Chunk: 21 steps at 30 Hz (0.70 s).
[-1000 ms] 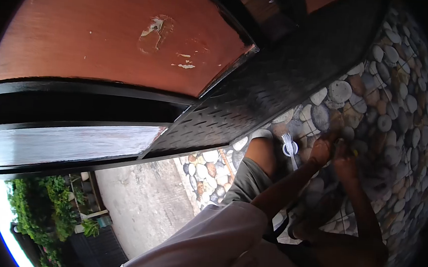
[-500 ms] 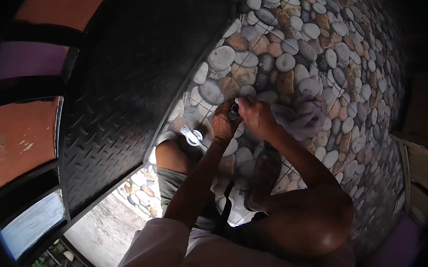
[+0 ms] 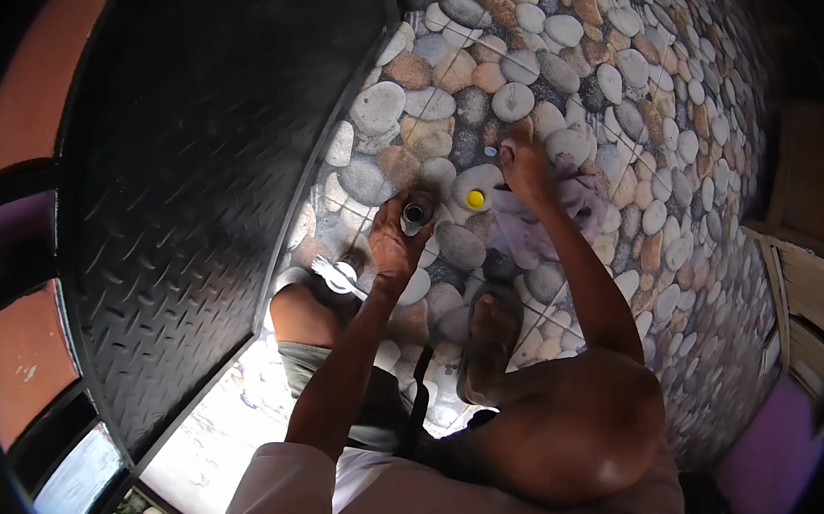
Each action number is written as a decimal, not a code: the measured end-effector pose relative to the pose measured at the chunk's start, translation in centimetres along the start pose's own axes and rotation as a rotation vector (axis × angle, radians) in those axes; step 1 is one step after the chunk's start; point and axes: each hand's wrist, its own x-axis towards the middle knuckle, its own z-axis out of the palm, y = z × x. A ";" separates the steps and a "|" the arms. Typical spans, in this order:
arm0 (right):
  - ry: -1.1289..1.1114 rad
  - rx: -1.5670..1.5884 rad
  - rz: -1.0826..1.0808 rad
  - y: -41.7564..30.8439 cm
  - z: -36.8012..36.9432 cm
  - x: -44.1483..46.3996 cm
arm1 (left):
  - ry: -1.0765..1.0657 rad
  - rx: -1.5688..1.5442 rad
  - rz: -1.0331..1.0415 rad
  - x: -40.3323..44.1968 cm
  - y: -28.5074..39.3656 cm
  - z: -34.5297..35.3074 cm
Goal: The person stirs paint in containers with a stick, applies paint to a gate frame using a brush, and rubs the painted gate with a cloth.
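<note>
My left hand (image 3: 395,246) is wrapped round a small dark container (image 3: 417,210), its round open mouth facing up at me. Up and to the right, my right hand (image 3: 530,173) is low over the pebble-patterned floor with its fingers curled in; whatever they hold, if anything, is hidden. Just left of those fingertips shows a small pale bluish piece (image 3: 490,152), too small to name. A round yellow cap-like disc (image 3: 475,198) lies between my hands. Beneath my right wrist a crumpled lilac cloth (image 3: 524,231) is spread on the floor.
A white-bristled brush (image 3: 333,272) rests across a small round white container (image 3: 344,278) beside my left knee. Along the left stands a black tread-plate metal panel (image 3: 165,240). My sandalled foot (image 3: 491,334) is below the cloth. Wooden framing (image 3: 777,292) stands at the right.
My right hand has left the container and moved up and right. The container's open mouth and the yellow disc now show. My left hand still holds the container; the whole view has shifted.
</note>
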 end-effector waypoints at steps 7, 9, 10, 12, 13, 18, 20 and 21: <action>0.033 -0.320 -0.286 -1.3 -3.1 -8.1 | -0.032 -0.085 -0.035 0.3 0.0 -0.2; -0.082 -0.395 -0.214 1.0 -1.5 -10.4 | -0.031 -0.040 0.039 0.1 0.2 -0.7; -0.078 -0.397 -0.214 1.2 -1.7 -10.7 | -0.029 -0.041 0.043 -0.2 0.3 -0.9; -0.162 -0.158 0.040 1.2 -2.6 -11.4 | -0.040 -0.109 0.078 -0.9 1.0 -1.9; -0.151 -0.166 0.040 1.1 -3.3 -11.5 | -0.039 -0.116 0.089 -1.2 1.5 -2.6; -0.178 0.415 0.382 -0.8 -8.3 -11.4 | -0.176 -0.294 0.149 -3.1 5.1 -5.9; -0.153 0.500 0.390 -1.1 -10.1 -11.3 | -0.201 -0.331 0.153 -3.4 6.9 -7.3; -0.149 0.598 0.399 -1.3 -10.9 -11.4 | -0.236 -0.351 0.179 -3.6 7.7 -7.9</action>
